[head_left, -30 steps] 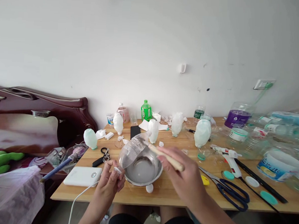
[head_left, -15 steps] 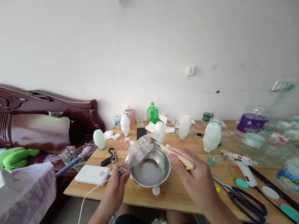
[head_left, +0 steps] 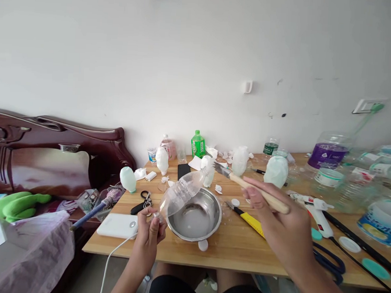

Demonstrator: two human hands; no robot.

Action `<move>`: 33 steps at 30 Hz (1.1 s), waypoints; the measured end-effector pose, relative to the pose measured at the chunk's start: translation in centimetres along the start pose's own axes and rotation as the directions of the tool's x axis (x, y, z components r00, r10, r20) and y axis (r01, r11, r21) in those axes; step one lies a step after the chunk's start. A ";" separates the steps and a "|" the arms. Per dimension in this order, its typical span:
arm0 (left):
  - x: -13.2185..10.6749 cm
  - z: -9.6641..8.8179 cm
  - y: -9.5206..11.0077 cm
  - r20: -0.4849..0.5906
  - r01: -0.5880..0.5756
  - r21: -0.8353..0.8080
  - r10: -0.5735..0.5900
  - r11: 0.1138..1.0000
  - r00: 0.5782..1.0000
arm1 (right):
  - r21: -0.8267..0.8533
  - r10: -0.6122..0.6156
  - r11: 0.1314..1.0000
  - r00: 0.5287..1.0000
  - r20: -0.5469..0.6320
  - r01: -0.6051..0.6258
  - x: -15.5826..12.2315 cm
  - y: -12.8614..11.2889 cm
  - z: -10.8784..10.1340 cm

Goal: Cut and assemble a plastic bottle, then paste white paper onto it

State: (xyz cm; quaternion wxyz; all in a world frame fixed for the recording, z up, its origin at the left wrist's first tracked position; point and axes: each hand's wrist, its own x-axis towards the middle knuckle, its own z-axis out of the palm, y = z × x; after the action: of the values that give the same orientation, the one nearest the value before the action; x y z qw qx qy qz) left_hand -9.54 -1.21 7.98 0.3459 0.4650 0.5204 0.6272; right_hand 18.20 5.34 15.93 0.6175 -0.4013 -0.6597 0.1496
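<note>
My left hand point(head_left: 149, 230) is closed round the neck of a clear plastic bottle point(head_left: 182, 190). The bottle slants up and to the right over a steel bowl point(head_left: 218, 220) with whitish liquid in it. In my right hand point(head_left: 281, 225) is a flat brush point(head_left: 258, 193), gripped by its pale wooden handle. Its bristles point left, close to the far end of the bottle; whether they touch it I cannot tell. Behind stand several paper-covered bottle shapes, among them a white one point(head_left: 239, 161) and a pale green one point(head_left: 276, 171).
A yellow utility knife point(head_left: 252, 223) lies right of the bowl. Farther right are dark-handled scissors point(head_left: 330, 260), a white glue gun point(head_left: 321, 221) and plastic bottles. A white power bank point(head_left: 117, 225) with a cable sits left. Green point(head_left: 197, 144) and pink bottles stand by the wall.
My right hand has drawn the brush rightward and up, away from the side of the bottle. The bottle stays over the bowl in my left hand, and the view has shifted slightly.
</note>
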 end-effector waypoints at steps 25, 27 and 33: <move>1.1 0.0 0.9 -0.012 0.130 -0.113 -0.132 0.985 0.991 | -0.087 0.068 0.995 0.953 0.295 -0.044 -0.3 2.9 2.2; 1.5 -0.5 0.4 -0.049 0.054 -0.038 -0.056 0.998 0.997 | -0.169 0.120 0.984 0.890 0.441 -0.049 -0.6 3.4 2.7; 2.0 -0.8 -1.4 -0.062 -0.018 0.056 0.021 0.998 0.998 | -0.274 0.142 0.961 0.792 0.593 0.033 0.4 5.5 6.1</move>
State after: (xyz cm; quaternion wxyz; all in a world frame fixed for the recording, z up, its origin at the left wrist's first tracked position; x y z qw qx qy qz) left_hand -10.98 0.67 7.02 0.3102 0.4594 0.5436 0.6302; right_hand 14.40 10.94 11.19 0.3079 -0.4313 -0.8248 0.1972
